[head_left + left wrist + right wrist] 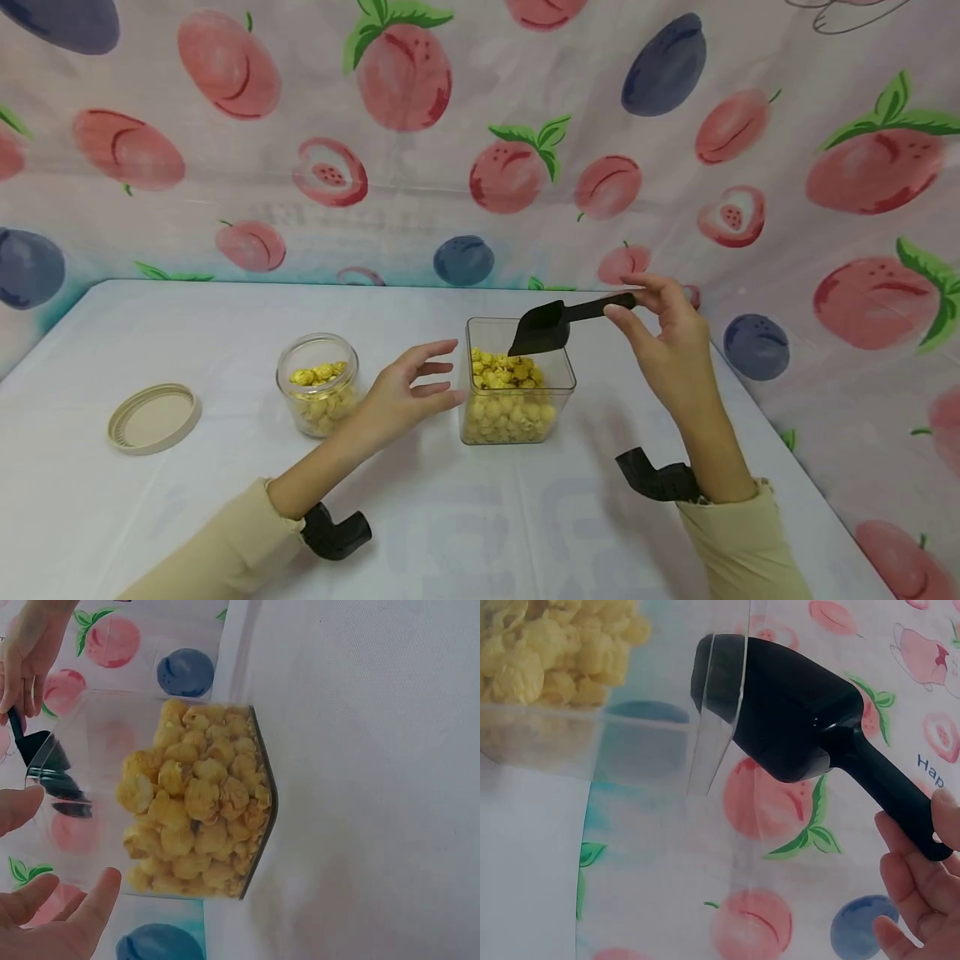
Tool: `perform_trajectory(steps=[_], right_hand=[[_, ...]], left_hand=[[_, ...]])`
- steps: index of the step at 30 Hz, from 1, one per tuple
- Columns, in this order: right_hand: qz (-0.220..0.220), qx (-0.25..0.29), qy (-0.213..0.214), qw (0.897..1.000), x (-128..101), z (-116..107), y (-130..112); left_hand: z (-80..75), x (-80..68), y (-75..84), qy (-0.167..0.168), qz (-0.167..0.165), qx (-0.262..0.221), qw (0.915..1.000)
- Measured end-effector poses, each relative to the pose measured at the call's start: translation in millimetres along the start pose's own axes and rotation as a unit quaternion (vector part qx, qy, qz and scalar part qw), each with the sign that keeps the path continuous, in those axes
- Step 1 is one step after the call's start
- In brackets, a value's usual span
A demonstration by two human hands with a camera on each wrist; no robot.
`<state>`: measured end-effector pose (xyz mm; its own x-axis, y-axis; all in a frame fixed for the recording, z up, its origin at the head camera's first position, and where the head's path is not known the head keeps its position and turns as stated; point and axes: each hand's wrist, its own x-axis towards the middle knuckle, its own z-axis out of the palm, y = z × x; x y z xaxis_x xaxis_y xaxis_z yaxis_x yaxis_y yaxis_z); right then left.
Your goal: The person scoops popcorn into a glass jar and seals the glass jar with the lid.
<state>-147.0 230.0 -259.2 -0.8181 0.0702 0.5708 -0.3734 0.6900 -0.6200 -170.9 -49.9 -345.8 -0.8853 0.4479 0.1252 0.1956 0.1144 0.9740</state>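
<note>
The scoop (795,720) in my right hand (667,342) is black plastic, smooth and glossy, catching small highlights. The square container (517,392) is clear, hard plastic with shiny edges; the popcorn (195,802) inside looks yellow, knobbly and matt. The round jar (317,396) looks like clear glass or plastic, I cannot tell which. Its lid (153,417) is beige, ridged, matt plastic. The table cover (525,525) is white with a slight sheen, and the fruit-printed backdrop (480,167) looks the same.

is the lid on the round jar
No, the round jar stands open with yellow popcorn showing inside, and its beige lid lies flat on the table to the jar's left.
</note>
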Motion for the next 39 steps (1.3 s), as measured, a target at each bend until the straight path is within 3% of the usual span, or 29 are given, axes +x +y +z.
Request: perform_trajectory(steps=[4,7,16,25,39], right_hand=[[0.020,0.005,0.017,1.000,1.1,3.7,-2.6],[0.012,0.013,0.032,0.999,2.1,6.7,-2.7],[-0.096,0.014,0.035,0.995,5.8,17.1,-6.8],[-0.175,-0.028,-0.008,0.984,7.8,29.8,-11.7],[-0.200,-0.066,-0.076,0.975,3.0,44.9,-3.8]], left_hand=[[4.7,1.8,-3.5,-0.004,0.000,-0.011,0.9999],[8.0,2.5,-5.1,-0.006,-0.006,-0.024,0.9997],[15.3,2.9,-5.2,-0.003,-0.007,-0.044,0.9990],[16.7,2.4,-6.0,-0.002,0.004,-0.053,0.9986],[17.0,1.9,-5.8,-0.005,0.006,-0.051,0.9987]])
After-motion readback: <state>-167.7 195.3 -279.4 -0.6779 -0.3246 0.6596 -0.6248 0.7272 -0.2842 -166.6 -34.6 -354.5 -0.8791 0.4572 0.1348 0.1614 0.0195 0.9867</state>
